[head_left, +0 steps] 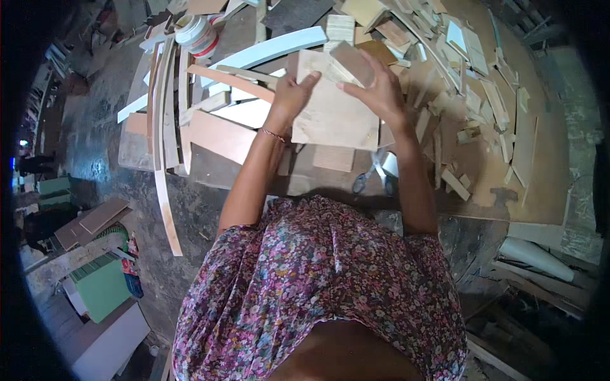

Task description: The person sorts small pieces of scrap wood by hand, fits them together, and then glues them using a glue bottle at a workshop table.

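Observation:
My left hand (293,98) grips the left edge of a pale rectangular wooden board (333,117), its thumb on the face and its fingers mostly hidden behind. At the board's upper right corner, my right hand (383,95) is closed around a small grey-brown rectangular block (351,62); its thumb lies against the block's lower end, over the board. Whether that block is plain wood or a sanding block I cannot tell. Below the board lie scissors (375,174), a white roll (389,165) and a flat light-brown piece of wood (333,158).
Curved and straight wood strips (166,127) fill the worktable's left side, with a white tub (196,35) behind them. Many wood offcuts (473,101) are heaped on the right. Green panels (101,286) stand on the floor at left.

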The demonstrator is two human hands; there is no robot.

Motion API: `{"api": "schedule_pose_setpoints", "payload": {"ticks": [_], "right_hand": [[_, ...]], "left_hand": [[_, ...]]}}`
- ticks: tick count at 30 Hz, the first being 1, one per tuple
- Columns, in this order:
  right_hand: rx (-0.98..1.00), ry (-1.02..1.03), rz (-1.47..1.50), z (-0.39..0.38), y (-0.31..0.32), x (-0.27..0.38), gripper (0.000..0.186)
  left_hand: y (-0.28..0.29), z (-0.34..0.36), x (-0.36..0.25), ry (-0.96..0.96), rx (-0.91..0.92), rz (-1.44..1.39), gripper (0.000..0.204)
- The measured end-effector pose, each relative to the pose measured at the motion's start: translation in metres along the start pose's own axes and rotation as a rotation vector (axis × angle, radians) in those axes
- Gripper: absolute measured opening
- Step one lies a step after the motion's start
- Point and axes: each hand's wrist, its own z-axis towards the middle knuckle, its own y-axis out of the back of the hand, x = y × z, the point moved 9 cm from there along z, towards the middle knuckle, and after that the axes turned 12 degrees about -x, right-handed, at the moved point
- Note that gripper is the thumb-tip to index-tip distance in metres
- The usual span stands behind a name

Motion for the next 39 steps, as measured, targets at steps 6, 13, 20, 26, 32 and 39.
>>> {"api": "schedule_pose_setpoints", "payload": {"ticks": [6, 13, 20, 26, 32, 39], "right_hand": [[-0.149, 0.018, -0.017, 0.033, -0.060, 0.049, 0.079], [-0.163, -0.152, -0.083, 0.052, -0.092, 0.052, 0.082], [-0.201, -0.200, -0.149, 0.061, -0.090, 0.044, 0.081], [-0.224, -0.163, -0.075, 0.071, -0.118, 0.059, 0.080], [-0.166, -0.265, -0.047, 0.070, -0.128, 0.054, 0.077], [-0.229, -0.272, -0.030, 0.055, -0.112, 0.038, 0.075]], "left_hand": [[0.108, 0.044, -0.007, -0.150, -0.200, -0.105, 0.023], [0.171, 0.071, -0.013, -0.082, -0.457, -0.167, 0.023], [0.213, 0.113, -0.026, -0.136, -0.381, -0.509, 0.022], [0.181, 0.127, -0.010, -0.036, -0.194, -0.484, 0.028], [0.181, 0.152, 0.027, 0.149, -0.209, -0.515, 0.021], [0.171, 0.143, 0.011, 0.180, -0.106, -0.327, 0.019]]}}
